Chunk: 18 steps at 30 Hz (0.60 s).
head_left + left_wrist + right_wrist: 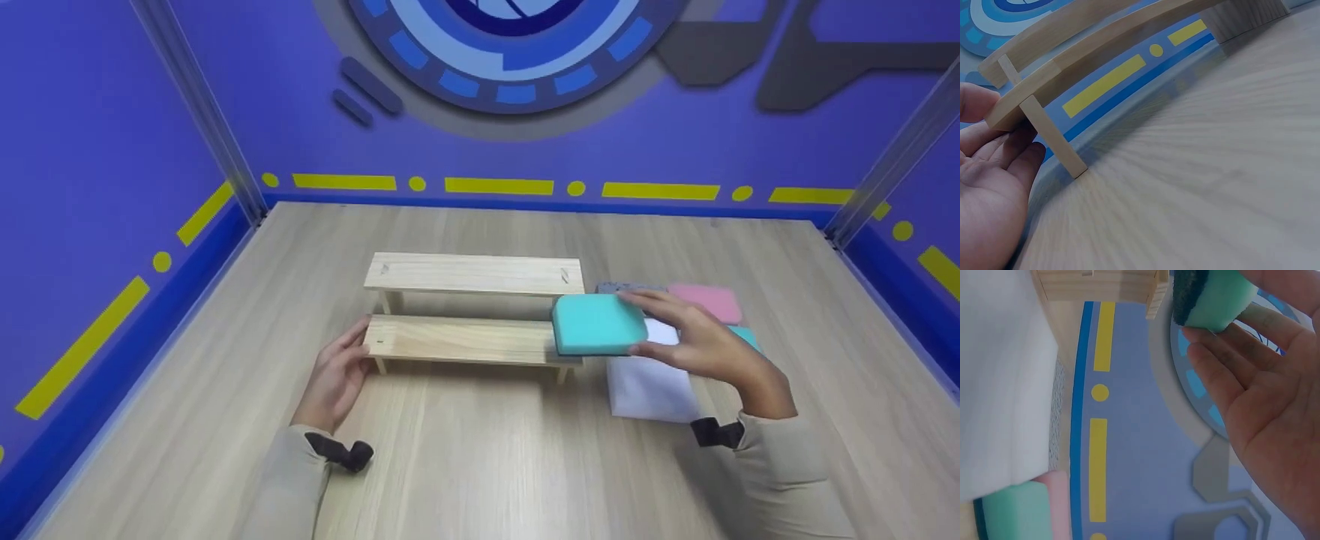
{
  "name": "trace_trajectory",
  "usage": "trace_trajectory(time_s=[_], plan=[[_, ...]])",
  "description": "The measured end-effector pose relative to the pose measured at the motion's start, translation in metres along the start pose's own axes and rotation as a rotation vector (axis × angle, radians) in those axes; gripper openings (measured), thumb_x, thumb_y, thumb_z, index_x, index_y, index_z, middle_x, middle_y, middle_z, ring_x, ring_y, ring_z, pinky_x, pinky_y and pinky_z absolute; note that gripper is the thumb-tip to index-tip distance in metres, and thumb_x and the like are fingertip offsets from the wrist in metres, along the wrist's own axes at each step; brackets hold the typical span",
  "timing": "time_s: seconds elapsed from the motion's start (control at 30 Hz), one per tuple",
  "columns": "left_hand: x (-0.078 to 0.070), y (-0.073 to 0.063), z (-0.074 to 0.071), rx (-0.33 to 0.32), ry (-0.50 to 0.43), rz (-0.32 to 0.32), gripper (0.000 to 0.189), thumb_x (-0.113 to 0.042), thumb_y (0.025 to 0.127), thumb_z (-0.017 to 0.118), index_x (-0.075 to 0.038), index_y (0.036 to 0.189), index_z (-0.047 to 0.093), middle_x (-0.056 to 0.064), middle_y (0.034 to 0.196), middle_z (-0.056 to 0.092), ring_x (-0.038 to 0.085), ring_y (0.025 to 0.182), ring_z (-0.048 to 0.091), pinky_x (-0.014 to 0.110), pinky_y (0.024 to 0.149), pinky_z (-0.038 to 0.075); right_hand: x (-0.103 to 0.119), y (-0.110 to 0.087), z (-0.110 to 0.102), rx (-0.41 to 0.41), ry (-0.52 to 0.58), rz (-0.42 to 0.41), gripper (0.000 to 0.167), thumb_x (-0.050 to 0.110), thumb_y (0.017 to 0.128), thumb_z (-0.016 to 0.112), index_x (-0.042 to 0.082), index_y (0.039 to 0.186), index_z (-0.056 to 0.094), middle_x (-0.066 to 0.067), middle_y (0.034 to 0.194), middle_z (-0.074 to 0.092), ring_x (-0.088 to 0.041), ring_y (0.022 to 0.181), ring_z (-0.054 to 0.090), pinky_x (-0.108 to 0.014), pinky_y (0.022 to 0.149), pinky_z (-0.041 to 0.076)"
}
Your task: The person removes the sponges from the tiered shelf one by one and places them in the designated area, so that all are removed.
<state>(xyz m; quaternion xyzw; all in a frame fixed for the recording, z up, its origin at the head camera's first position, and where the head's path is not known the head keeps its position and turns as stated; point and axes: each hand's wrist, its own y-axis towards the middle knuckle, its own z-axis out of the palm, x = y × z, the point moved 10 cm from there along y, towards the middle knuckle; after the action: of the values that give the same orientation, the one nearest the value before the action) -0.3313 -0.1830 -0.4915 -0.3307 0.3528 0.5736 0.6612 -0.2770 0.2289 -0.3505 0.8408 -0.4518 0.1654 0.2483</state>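
A two-step wooden rack (465, 339) stands on the table, its lower step in front and its higher step behind. My left hand (339, 379) holds the left end of the lower step; in the left wrist view the thumb (979, 102) is at the end of the board and the other fingers are beneath it. My right hand (701, 337) grips a teal sponge (598, 324) above the right end of the lower step. A dark scouring layer (1189, 295) covers one face of the sponge. Whether the sponge touches the step, I cannot tell.
Right of the rack lie a white sponge-like block (651, 390), a pink sponge (706, 301), a grey speckled piece (626, 287) and another teal sponge (1016, 512), partly hidden by my right hand in the head view. Blue panels (480, 161) wall the table at the back and sides.
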Motion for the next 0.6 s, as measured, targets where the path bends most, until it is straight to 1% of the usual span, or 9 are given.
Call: trace_trajectory(time_s=[0.13, 0.2, 0.27, 0.37, 0.5, 0.57, 0.6], plan=[[0.001, -0.001, 0.0, 0.002, -0.001, 0.002, 0.063, 0.013, 0.09, 0.037, 0.009, 0.149, 0.016, 0.015, 0.161, 0.012, 0.024, 0.149, 0.014, 0.032, 0.12, 0.022, -0.003, -0.004, -0.006, -0.003, -0.01, 0.013, 0.066, 0.018, 0.081, 0.076, 0.006, 0.14, 0.049, -0.017, 0.14, 0.051, -0.033, 0.122, 0.054, -0.049, 0.098, 0.049], [0.001, -0.001, 0.0, 0.0, 0.0, 0.004, 0.063, 0.013, 0.09, 0.037, 0.008, 0.149, 0.017, 0.015, 0.161, 0.012, 0.024, 0.148, 0.015, 0.032, 0.12, 0.023, -0.005, -0.007, -0.008, -0.006, -0.022, 0.013, 0.065, 0.02, 0.082, 0.076, 0.006, 0.14, 0.05, -0.017, 0.14, 0.051, -0.034, 0.122, 0.054, -0.046, 0.099, 0.049], [0.001, -0.001, -0.001, -0.008, -0.007, 0.001, 0.063, 0.013, 0.09, 0.037, 0.008, 0.149, 0.017, 0.015, 0.161, 0.013, 0.023, 0.148, 0.015, 0.031, 0.119, 0.023, -0.007, -0.009, -0.009, -0.011, -0.022, 0.009, 0.064, 0.02, 0.082, 0.076, 0.006, 0.139, 0.051, -0.017, 0.14, 0.051, -0.035, 0.123, 0.053, -0.037, 0.1, 0.049], [0.001, -0.002, -0.001, -0.014, -0.009, -0.002, 0.063, 0.013, 0.09, 0.036, 0.008, 0.149, 0.016, 0.015, 0.161, 0.012, 0.023, 0.148, 0.014, 0.031, 0.119, 0.021, -0.009, -0.014, -0.01, -0.017, -0.012, 0.002, 0.063, 0.019, 0.082, 0.076, 0.004, 0.138, 0.051, -0.019, 0.139, 0.051, -0.036, 0.123, 0.051, -0.034, 0.102, 0.047], [0.0, -0.002, -0.001, -0.011, -0.003, -0.001, 0.063, 0.013, 0.09, 0.035, 0.009, 0.149, 0.015, 0.017, 0.161, 0.011, 0.024, 0.148, 0.014, 0.032, 0.12, 0.02, -0.014, -0.019, -0.011, -0.025, 0.001, 0.012, 0.063, 0.018, 0.082, 0.076, 0.004, 0.138, 0.051, -0.021, 0.14, 0.05, -0.037, 0.125, 0.048, -0.02, 0.1, 0.044], [0.001, -0.002, -0.001, -0.015, -0.004, -0.004, 0.063, 0.013, 0.09, 0.035, 0.008, 0.15, 0.016, 0.017, 0.161, 0.012, 0.024, 0.148, 0.014, 0.032, 0.12, 0.02, -0.017, -0.021, -0.012, -0.031, -0.006, 0.021, 0.064, 0.019, 0.081, 0.076, 0.005, 0.138, 0.051, -0.02, 0.141, 0.049, -0.035, 0.125, 0.048, -0.008, 0.098, 0.038], [0.001, -0.001, -0.001, -0.016, -0.002, -0.004, 0.063, 0.013, 0.09, 0.036, 0.008, 0.15, 0.016, 0.017, 0.161, 0.012, 0.024, 0.148, 0.015, 0.032, 0.12, 0.02, -0.019, -0.023, -0.013, -0.034, -0.009, 0.025, 0.064, 0.019, 0.081, 0.076, 0.005, 0.139, 0.051, -0.02, 0.141, 0.049, -0.031, 0.125, 0.048, -0.004, 0.095, 0.034]])
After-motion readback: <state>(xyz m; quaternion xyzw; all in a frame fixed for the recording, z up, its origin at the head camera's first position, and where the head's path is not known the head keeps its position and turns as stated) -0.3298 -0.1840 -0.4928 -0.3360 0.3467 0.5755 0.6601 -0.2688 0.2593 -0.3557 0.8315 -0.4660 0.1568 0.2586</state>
